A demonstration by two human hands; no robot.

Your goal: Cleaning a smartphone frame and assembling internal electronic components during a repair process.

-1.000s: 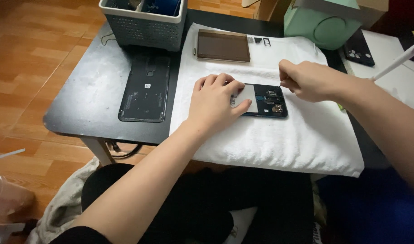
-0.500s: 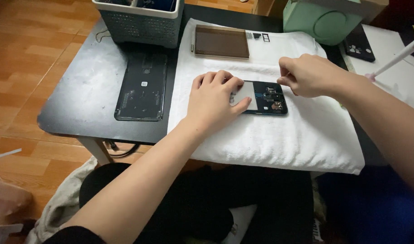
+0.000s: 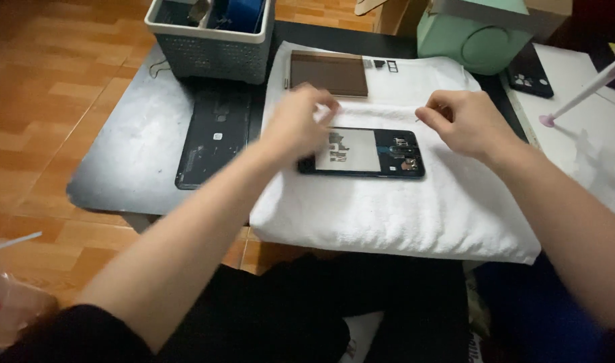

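An opened phone body (image 3: 378, 153), dark with a pale panel and bare circuitry, lies flat on a white towel (image 3: 401, 215). My left hand (image 3: 299, 124) hovers blurred over the phone's left end, fingers curled, and whether it holds anything is unclear. My right hand (image 3: 463, 122) is just above the phone's upper right corner. Its thumb and forefinger are pinched together, and nothing can be made out between them.
A brown flat plate (image 3: 329, 72) and small dark parts (image 3: 385, 64) lie on the towel's far edge. On the black table (image 3: 129, 154) are a black back cover (image 3: 213, 138) and a grey basket (image 3: 213, 40). A mint green box (image 3: 482, 37) stands far right.
My left hand has lifted off the phone, which it pressed flat before, and uncovered the pale panel. My right hand has drawn back a little from the phone's right end.
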